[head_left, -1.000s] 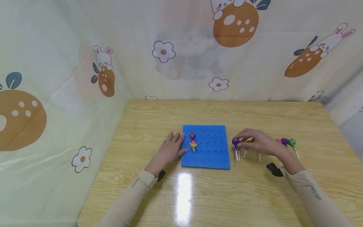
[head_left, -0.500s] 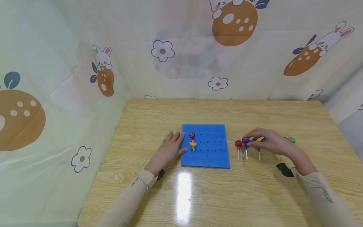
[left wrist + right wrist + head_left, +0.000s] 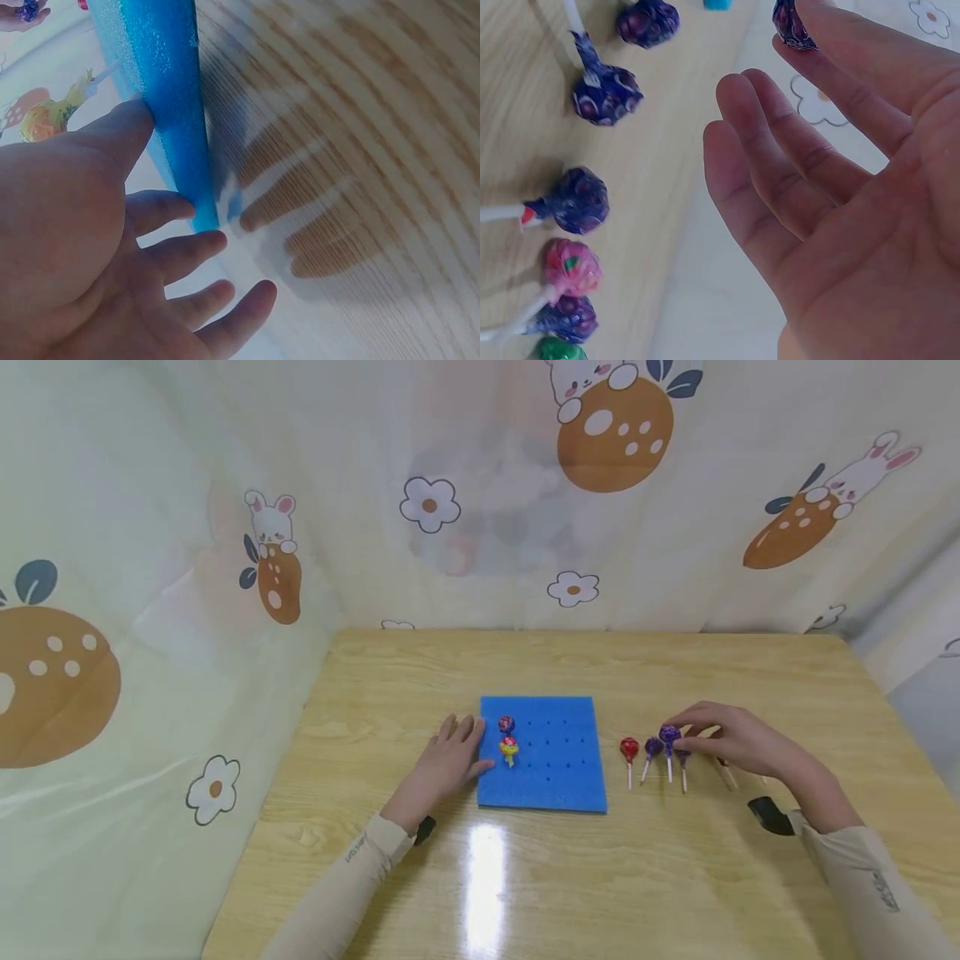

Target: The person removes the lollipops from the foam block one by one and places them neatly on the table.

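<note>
My right hand (image 3: pixel 738 739) pinches a purple-wrapped lollipop (image 3: pixel 670 735) by its head between thumb and index finger, stick pointing down, above the row on the table. Its other fingers extend loosely in the right wrist view, where the held lollipop (image 3: pixel 791 26) is cut off at the top. My left hand (image 3: pixel 448 752) lies flat at the left side of a blue foam board (image 3: pixel 555 793), fingers spread, thumb on its edge. Two lollipops stand in the board's left column: a red-and-purple one (image 3: pixel 506 724) and a yellow one (image 3: pixel 509 746). Small dark holes dot the rest of it.
Right of the board lie a red lollipop (image 3: pixel 629 747), a purple one (image 3: pixel 653 747) and another purple one (image 3: pixel 682 756). Farther along, partly hidden by my right hand, are a pink one (image 3: pixel 572 266) and a green one (image 3: pixel 559 350). A printed curtain (image 3: pixel 480 602) stands behind the wooden table (image 3: pixel 600 877).
My right hand has moved rightward along the row, carrying the purple lollipop from beside the board past the red and purple ones. My left hand stays at the board's edge.
</note>
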Motion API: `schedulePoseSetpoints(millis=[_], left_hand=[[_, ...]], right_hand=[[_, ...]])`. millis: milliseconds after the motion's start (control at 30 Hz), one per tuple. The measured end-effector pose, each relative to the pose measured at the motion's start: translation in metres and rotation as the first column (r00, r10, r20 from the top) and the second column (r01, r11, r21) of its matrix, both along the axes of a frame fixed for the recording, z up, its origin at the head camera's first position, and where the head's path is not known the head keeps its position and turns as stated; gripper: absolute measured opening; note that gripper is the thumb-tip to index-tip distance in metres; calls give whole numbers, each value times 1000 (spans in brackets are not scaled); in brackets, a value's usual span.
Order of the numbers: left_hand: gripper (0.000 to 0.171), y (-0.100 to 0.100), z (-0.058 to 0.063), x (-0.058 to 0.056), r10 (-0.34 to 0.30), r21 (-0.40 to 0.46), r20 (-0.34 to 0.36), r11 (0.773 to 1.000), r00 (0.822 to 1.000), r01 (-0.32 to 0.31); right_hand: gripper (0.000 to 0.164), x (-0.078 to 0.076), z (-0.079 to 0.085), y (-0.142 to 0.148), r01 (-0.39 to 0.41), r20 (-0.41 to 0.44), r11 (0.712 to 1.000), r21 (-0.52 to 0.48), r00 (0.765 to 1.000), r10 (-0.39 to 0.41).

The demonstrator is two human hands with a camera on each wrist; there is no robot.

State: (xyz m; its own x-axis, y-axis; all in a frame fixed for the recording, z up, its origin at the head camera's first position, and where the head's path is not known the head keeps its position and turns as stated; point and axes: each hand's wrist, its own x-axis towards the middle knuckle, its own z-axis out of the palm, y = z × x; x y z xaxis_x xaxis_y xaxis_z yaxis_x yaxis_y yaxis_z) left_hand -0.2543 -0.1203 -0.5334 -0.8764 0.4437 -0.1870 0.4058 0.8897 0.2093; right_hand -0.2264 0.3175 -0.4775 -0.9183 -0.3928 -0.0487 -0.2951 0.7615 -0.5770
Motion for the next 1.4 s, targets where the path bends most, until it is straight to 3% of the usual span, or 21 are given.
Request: schedulePoseSetpoints(millis=[700, 1167, 1400], left_hand=[[72, -1, 0, 1, -5, 24, -16, 1000, 1000, 6], [72, -1, 4, 1, -7, 23, -6, 1000, 1000, 7], [72, 0, 3, 1, -6, 11, -5, 1000, 1000, 6]], right_hand=[[30, 3, -1, 30, -11, -15, 1000, -8, 1000, 11], [28, 6, 0, 76, 16, -30, 994, 111, 999, -13], [30, 1, 2, 97, 21, 20, 989, 148, 1000, -24]])
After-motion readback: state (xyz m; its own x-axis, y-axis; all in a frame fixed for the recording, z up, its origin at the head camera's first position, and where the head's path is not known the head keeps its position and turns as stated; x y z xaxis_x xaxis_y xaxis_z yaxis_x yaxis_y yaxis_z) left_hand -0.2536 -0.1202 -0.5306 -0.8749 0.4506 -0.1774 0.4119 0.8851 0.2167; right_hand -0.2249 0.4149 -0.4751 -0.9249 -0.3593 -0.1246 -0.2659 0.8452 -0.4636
